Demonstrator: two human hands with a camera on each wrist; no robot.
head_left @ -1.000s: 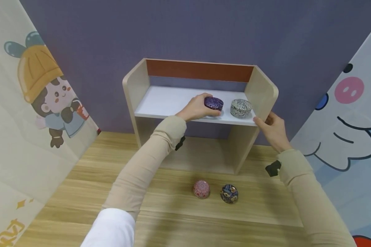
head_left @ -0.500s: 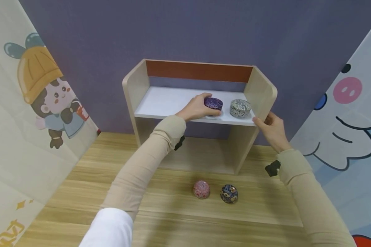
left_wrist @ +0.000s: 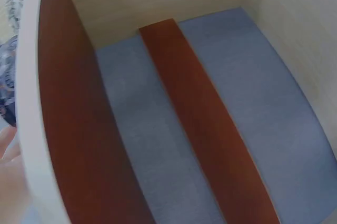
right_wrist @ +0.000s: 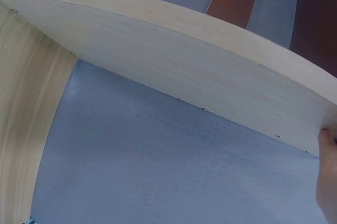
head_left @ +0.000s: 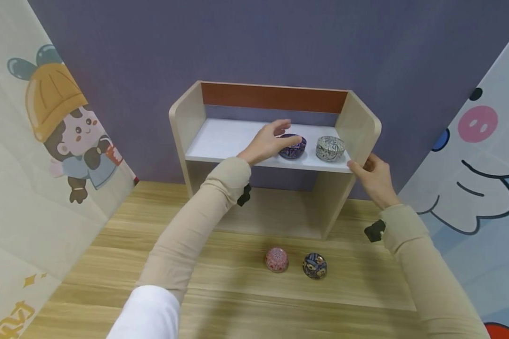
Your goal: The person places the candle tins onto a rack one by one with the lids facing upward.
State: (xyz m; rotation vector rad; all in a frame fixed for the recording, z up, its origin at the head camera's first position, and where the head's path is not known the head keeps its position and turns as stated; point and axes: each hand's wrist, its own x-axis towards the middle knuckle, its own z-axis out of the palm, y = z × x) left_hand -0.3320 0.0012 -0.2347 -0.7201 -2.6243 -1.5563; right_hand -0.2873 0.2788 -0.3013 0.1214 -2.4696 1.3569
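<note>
On the white upper board of a small wooden shelf (head_left: 233, 136) stands a round purple patterned tin (head_left: 293, 151). My left hand (head_left: 263, 143) is beside it, fingers spread and raised, the thumb overlapping the tin's top. At the left wrist view's edge, a bit of that hand (left_wrist: 11, 182) shows below the tin (left_wrist: 7, 77). A silver-white tin (head_left: 330, 149) with dark swirls stands to the right of the purple one. My right hand (head_left: 375, 181) grips the shelf's right side panel, thumb at its front edge; the right wrist view shows part of it (right_wrist: 327, 174) against the panel's outer face.
A pink tin (head_left: 276, 260) and a dark blue patterned tin (head_left: 315, 266) lie on the wooden table (head_left: 152, 263) in front of the shelf. A brown rail (head_left: 275, 97) spans the shelf's top back. Behind is a grey-blue wall (head_left: 254, 42), with printed cartoon sheets at both sides.
My left hand has let go of the purple tin, its fingers lifting up and a little left. The tin stays on the board. My right hand has kept its hold.
</note>
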